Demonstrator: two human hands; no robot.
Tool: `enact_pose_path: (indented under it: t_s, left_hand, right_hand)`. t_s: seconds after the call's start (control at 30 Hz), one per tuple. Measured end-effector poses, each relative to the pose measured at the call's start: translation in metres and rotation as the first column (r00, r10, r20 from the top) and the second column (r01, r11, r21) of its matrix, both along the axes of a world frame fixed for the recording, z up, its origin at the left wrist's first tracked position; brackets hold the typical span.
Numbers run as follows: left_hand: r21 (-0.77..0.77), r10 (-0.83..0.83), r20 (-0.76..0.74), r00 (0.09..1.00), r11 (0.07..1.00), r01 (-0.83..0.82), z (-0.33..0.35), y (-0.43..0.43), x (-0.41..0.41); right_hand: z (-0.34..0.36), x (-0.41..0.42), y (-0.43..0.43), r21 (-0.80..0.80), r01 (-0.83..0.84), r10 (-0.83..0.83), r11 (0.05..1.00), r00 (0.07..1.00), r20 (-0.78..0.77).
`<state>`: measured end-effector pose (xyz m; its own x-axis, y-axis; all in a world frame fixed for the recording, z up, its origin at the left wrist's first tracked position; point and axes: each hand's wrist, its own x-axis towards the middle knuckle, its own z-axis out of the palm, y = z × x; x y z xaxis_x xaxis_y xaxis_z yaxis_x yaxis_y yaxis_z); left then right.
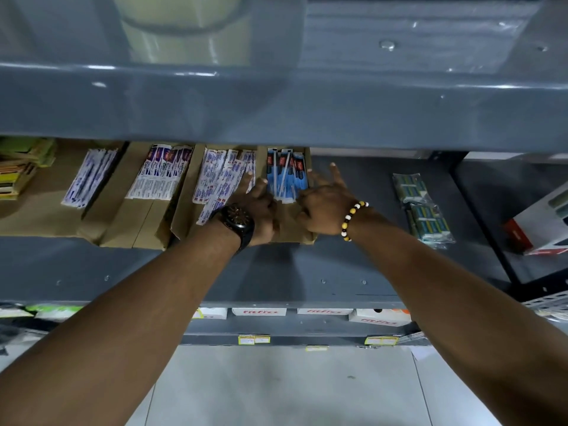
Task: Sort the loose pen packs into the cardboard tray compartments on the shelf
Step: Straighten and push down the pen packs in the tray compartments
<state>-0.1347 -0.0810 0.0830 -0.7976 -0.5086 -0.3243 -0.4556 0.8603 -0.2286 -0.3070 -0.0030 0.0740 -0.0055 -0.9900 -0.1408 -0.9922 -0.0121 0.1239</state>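
A row of cardboard tray compartments (pixel 144 219) lies on the grey shelf. Blue pen packs (pixel 285 176) fill the rightmost compartment. My left hand (pixel 258 210), with a dark watch on its wrist, rests at the near end of those packs, its fingers spread onto the white-and-purple packs (pixel 218 176) in the compartment to the left. My right hand (pixel 325 207), wearing a bead bracelet, presses the right cardboard wall beside the blue packs with fingers apart. Two further compartments hold white packs (pixel 156 176) and slim white packs (pixel 89 179).
The upper shelf edge (pixel 276 109) hangs low across the view. Clear-wrapped green packs (pixel 424 204) lie on the shelf to the right, and a red-and-white box (pixel 541 222) stands beyond the upright. Yellow-green stacks (pixel 21 167) sit far left. White boxes (pixel 322 312) line the shelf below.
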Motion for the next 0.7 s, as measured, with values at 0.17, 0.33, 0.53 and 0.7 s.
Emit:
enact_pose_path:
  t_s: [0.17,0.33,0.53,0.7]
  left_hand:
    - [0.010,0.012,-0.008,1.000,1.000,-0.012,0.0015,-0.0009,0.0021]
    - [0.012,0.015,-0.002,1.000,1.000,-0.015,0.0006,-0.0003,0.0037]
    - [-0.010,-0.007,-0.013,1.000,1.000,0.007,-0.0016,-0.0007,0.0071]
    - [-0.009,-0.032,-0.065,0.997,0.999,0.032,-0.0056,-0.0025,0.0099]
  right_hand:
    - [0.0013,-0.0003,0.0058,-0.001,0.017,-0.017,1.000,0.999,-0.051]
    - [0.0059,-0.0018,0.0082,-0.052,0.025,-0.028,0.998,0.999,-0.044]
    - [0.0031,-0.0003,0.0095,0.029,0.079,-0.077,0.996,0.996,-0.054]
    - [0.0058,0.0037,0.0065,0.052,0.097,-0.094,0.994,0.994,-0.061]
